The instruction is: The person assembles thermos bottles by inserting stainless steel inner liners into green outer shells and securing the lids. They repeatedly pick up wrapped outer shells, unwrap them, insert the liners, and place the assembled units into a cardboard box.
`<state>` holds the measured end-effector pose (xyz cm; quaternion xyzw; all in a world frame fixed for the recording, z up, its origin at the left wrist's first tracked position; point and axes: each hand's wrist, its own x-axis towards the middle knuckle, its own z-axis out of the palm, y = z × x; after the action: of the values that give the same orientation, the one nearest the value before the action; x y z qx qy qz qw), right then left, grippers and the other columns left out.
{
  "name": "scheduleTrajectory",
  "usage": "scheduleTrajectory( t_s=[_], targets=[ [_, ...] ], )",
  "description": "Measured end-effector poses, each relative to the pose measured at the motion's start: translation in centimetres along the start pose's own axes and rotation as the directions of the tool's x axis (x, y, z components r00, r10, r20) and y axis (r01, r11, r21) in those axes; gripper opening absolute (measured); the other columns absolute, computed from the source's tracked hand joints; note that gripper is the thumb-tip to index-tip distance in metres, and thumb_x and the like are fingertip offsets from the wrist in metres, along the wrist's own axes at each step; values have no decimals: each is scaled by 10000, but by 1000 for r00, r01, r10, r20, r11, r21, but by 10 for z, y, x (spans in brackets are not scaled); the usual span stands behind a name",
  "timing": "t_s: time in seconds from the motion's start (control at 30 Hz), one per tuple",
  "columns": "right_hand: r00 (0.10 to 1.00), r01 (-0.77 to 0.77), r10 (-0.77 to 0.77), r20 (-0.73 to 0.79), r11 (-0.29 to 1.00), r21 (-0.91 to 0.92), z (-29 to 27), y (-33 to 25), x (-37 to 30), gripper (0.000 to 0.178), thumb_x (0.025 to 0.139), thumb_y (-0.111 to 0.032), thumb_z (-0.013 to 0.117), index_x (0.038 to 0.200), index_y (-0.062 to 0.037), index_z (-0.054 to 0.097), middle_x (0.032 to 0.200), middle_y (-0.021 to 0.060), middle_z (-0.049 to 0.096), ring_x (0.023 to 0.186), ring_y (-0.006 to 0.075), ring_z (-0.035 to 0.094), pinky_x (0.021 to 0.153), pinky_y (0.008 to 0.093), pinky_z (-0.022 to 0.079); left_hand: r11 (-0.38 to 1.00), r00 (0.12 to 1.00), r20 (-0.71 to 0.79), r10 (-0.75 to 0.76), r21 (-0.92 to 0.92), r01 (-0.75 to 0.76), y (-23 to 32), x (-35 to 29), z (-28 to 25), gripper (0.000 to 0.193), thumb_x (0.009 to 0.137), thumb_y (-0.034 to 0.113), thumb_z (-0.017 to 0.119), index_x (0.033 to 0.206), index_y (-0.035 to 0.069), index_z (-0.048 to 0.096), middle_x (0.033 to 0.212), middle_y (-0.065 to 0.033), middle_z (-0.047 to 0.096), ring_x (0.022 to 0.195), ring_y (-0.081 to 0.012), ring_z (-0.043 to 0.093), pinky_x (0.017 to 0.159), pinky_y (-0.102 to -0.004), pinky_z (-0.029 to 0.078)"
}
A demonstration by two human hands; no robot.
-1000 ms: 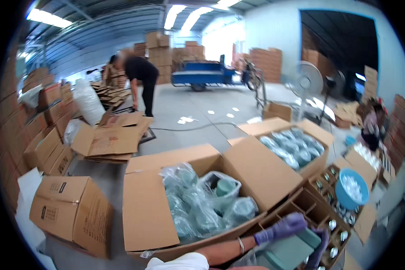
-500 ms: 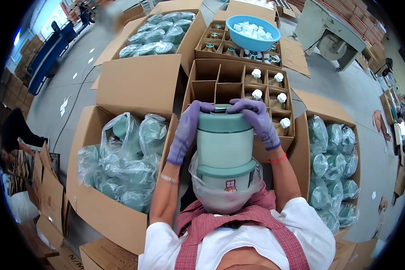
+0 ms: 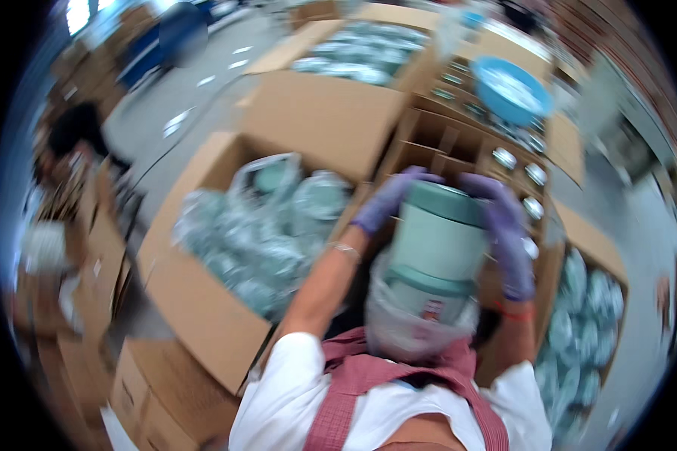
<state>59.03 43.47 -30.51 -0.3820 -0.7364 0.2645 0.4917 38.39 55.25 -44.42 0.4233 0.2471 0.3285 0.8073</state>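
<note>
A pale green lidded canister (image 3: 438,233) with darker green bands stands upright before my body. Its lower part sits in a clear plastic bag (image 3: 410,331) whose opening is pulled down around it. My left hand (image 3: 399,197), in a purple glove, is at the left of the lid, its fingers curling over the far side. On the right side of the lid, my purple-gloved right hand (image 3: 508,233) wraps round the edge. Motion blurs the picture, and the canister hides some fingertips.
An open carton (image 3: 203,323) of bagged green canisters is at my left, another (image 3: 617,278) at my right. Ahead, a divided carton (image 3: 406,161) holds white-capped bottles. A blue basin (image 3: 496,105) of white caps rests beyond it. A person (image 3: 79,135) is at far left.
The view has swung left, so the whole scene sits further right and tilted. My right hand has slid from the lid's top to its right side. The canister remains in the bag.
</note>
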Motion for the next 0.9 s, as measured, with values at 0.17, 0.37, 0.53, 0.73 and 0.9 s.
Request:
scheduleTrajectory(
  t_s=[0.17, 0.37, 0.53, 0.73, 0.9],
  targets=[
    [934, -102, 289, -209, 777, 621, -25, 128, -32, 389, 1037, -195, 419, 1365, -3, 499, 1303, 139, 580, 1218, 228, 539, 1106, 356, 375, 130, 756, 277, 593, 894, -429, 87, -22, 129, 259, 854, 332, 600, 891, 80, 646, 848, -138, 653, 839, -315, 657, 755, -429, 509],
    [917, -358, 397, 40, 774, 522, -4, 115, -32, 457, 1059, -393, 350, 1116, -38, 632, 1043, 47, 644, 992, 153, 584, 949, 280, 428, 163, 658, 242, 712, 856, -491, 28, -42, 75, 290, 995, 307, 486, 996, 82, 669, 931, -95, 632, 947, -278, 606, 904, -403, 463],
    [959, -281, 265, 96, 869, 408, -61, 138, -26, 500, 1050, -381, 345, 1159, 17, 627, 1103, 117, 650, 1062, 175, 590, 959, 303, 449, 112, 601, 235, 764, 869, -482, 22, -22, 48, 240, 957, 247, 490, 935, 77, 658, 893, -118, 642, 879, -307, 619, 823, -428, 489],
    [925, -151, 148, -349, 988, 20, 13, 116, -39, 366, 994, -232, 498, 1263, -2, 590, 1191, 114, 577, 1107, 212, 538, 1012, 358, 397, 147, 640, 261, 722, 846, -512, 28, -30, 89, 245, 904, 312, 594, 975, 98, 690, 900, -60, 664, 913, -241, 636, 839, -388, 494],
    [954, -190, 224, 201, 966, -176, -19, 40, -9, 413, 921, -257, 528, 1210, 27, 610, 1148, 98, 604, 1064, 208, 565, 968, 353, 426, 786, 845, -110, 524, 445, -429, 1, -32, 31, 373, 1028, 344, 413, 1031, 73, 670, 971, -75, 674, 973, -228, 637, 890, -366, 488]
  ],
)
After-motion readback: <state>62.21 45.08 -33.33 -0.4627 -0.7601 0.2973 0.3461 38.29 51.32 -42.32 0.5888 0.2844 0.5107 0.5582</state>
